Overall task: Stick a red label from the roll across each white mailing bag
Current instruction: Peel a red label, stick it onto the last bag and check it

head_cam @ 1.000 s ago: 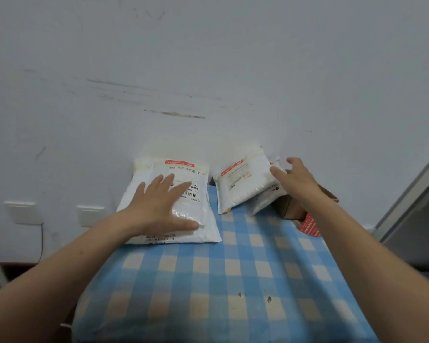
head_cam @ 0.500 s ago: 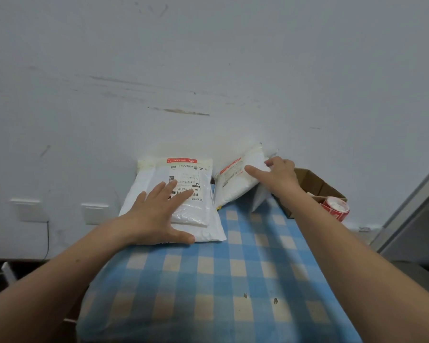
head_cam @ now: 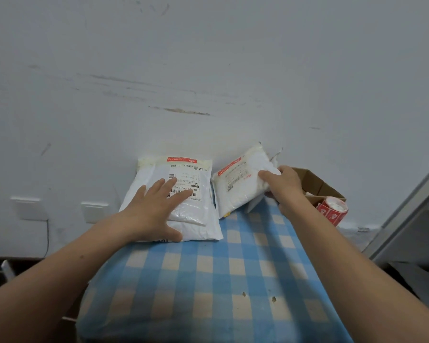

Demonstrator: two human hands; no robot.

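Two white mailing bags lie at the far end of the blue checked table (head_cam: 208, 280), against the wall. The left bag stack (head_cam: 198, 189) carries a printed shipping label with a red strip on top; my left hand (head_cam: 156, 209) rests flat on it, fingers spread. The right bag (head_cam: 238, 186) is tilted up on its right side, and my right hand (head_cam: 282, 184) grips that edge. A roll of red labels (head_cam: 332, 210) stands to the right of my right wrist, beside an open cardboard box (head_cam: 315, 181).
A pale scuffed wall (head_cam: 208, 70) rises directly behind the bags. Two white wall sockets (head_cam: 94, 210) sit low at the left with a cable hanging down. A grey frame (head_cam: 411, 206) slants at the right edge.
My right hand moved from the top of the right bag to its right edge and closed on it, tilting the bag. The roll of red labels came into view. My left hand stayed flat.
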